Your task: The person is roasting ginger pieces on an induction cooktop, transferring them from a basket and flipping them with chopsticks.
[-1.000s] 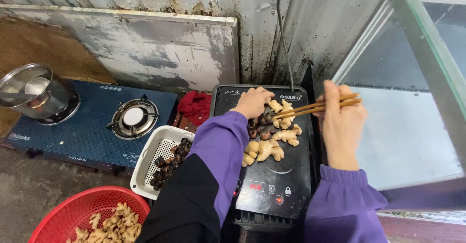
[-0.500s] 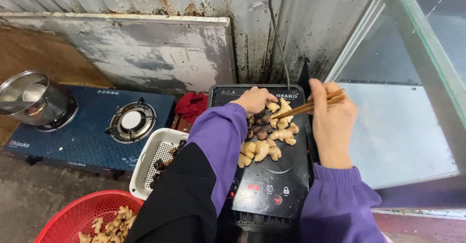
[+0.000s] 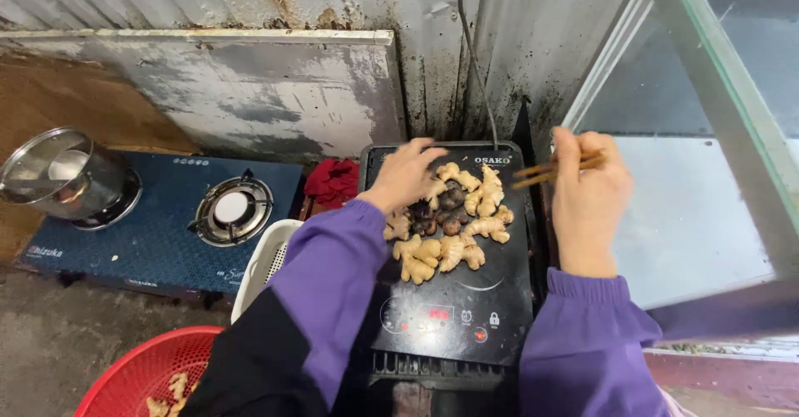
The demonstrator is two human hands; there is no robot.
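Resting on the flat black induction cooktop (image 3: 466, 300): knobbly pale ginger pieces (image 3: 449, 250) heaped with several dark round mushrooms (image 3: 441, 213), all gathered on the rear half of the glass surface, above the lit control panel. Left hand (image 3: 408, 176), fingers loosely curled and pressed onto the far-left edge of the heap, touching ginger; whether anything is actually gripped, not discernible. Right hand (image 3: 587, 196), closed around a pair of wooden chopsticks (image 3: 549, 170), tips directed leftward and hovering just beside the right edge of the heap, apart from it. Both forearms in purple sleeves (image 3: 333, 275). Just left of the cooktop: a white slotted basket (image 3: 258, 263), mostly hidden by the left arm, and a crumpled red cloth (image 3: 333, 180). Further left: a dark blue gas stove (image 3: 158, 234) carrying a steel pot (image 3: 66, 176). Lower left: a red plastic basket (image 3: 141, 371) holding pale pieces. Behind: a stained metal wall (image 3: 275, 92). At right: a glass pane (image 3: 707, 176).
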